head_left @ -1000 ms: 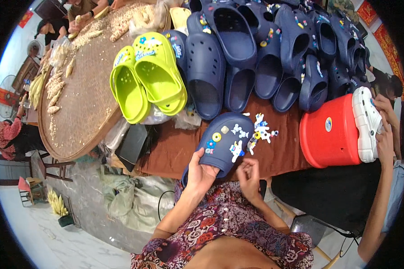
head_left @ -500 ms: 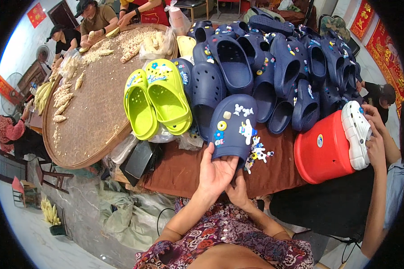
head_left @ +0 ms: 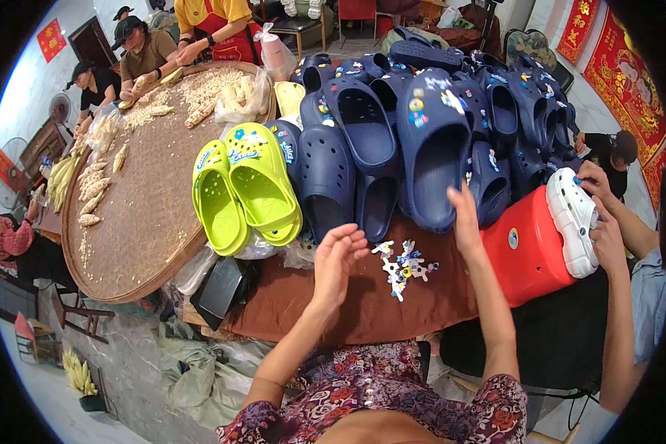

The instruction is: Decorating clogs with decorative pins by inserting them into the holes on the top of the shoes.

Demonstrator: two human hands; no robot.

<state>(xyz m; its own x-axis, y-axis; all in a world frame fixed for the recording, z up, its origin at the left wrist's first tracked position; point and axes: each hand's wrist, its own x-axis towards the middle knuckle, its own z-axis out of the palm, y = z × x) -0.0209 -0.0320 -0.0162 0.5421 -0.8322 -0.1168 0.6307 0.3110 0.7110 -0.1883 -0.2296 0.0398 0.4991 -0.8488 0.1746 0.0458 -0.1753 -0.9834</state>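
Note:
A navy clog (head_left: 438,174) decorated with colourful charms leans upright on the front of a heap of navy clogs, its opening facing me. Beside its heel is my right hand (head_left: 466,226), fingers stretched out and not wrapped round the shoe. My left hand (head_left: 337,263) hovers over the brown cloth (head_left: 303,303), fingers loosely bent and nothing in it. Between the two hands lies a small cluster of white, blue and yellow shoe charms (head_left: 405,268). A plain navy clog (head_left: 327,177) stands to the left, next to a lime-green pair of clogs (head_left: 263,185).
At the right, another person's hands (head_left: 605,222) work on a white clog (head_left: 572,218) atop a red bucket (head_left: 522,259). A large round woven tray (head_left: 144,214) with corn fills the left, with people at its far side. A black box (head_left: 226,285) sits by the cloth's left edge.
The charmed navy clog has gone from my hands up onto the front of the heap. Both hands have let go and moved apart, uncovering the charms on the cloth. The view has shifted slightly.

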